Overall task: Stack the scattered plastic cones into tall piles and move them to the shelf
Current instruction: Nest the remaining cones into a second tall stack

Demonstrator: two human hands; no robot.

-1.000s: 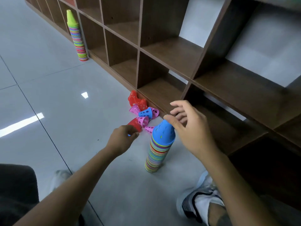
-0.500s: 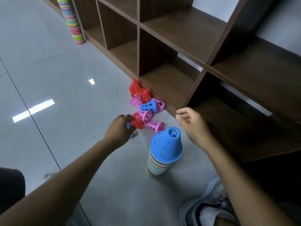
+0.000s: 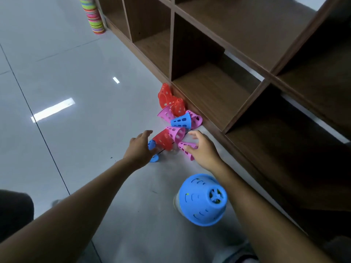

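Several loose cones lie on the floor against the shelf (image 3: 212, 95): red ones (image 3: 166, 95), pink ones (image 3: 176, 133) and a blue one (image 3: 181, 121). My left hand (image 3: 139, 149) wraps around a blue cone (image 3: 152, 146) on the floor, thumb raised beside a red cone (image 3: 164, 139); its fingers are hidden. My right hand (image 3: 204, 150) reaches with spread fingers over a small pink cone (image 3: 187, 150), and the thumb touches it. A multicoloured stack topped by a blue cone (image 3: 203, 200) stands near me, under my right forearm.
A second tall striped stack (image 3: 94, 18) stands at the far end beside the shelf. The wooden shelf's cubbies run along the right. Glossy grey floor tiles (image 3: 76, 73) spread to the left. My shoe (image 3: 233, 253) shows at the bottom.
My right hand left the top of the near stack and moved forward to the pink cone, fingers opening. My left hand lowered its cones to the floor. The view tipped downward.
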